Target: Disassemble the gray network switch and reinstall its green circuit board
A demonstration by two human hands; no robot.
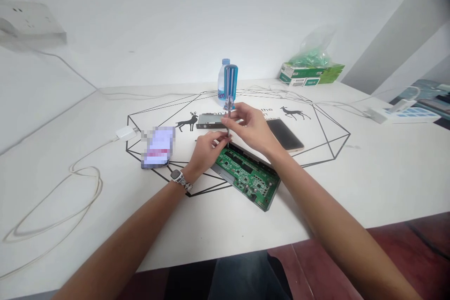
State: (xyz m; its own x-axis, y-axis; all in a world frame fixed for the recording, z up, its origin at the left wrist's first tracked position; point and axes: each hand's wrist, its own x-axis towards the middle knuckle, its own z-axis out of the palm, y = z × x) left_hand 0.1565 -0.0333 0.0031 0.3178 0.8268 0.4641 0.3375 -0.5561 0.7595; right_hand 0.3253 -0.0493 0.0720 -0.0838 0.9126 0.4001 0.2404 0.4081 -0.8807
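A screwdriver (230, 83) with a clear blue handle stands upright, its tip down at the far left corner of a green circuit board (246, 176). Its metal shaft is pinched between the fingers of my right hand (249, 124), below the handle. My left hand (210, 147), with a watch (177, 176) on the wrist, is closed at that same corner, thumb and fingertips pressed together beside the screwdriver tip. Whatever lies between those fingertips is too small to make out. The board sits in a thin metal tray and lies at an angle on the table.
Behind my hands lies a flat metal cover (207, 121). A dark phone (284, 135) is to the right, a lit phone (158, 147) to the left with a white cable (94, 183). A water bottle (221, 79), green boxes (302, 74) and a power strip (404, 111) stand farther back.
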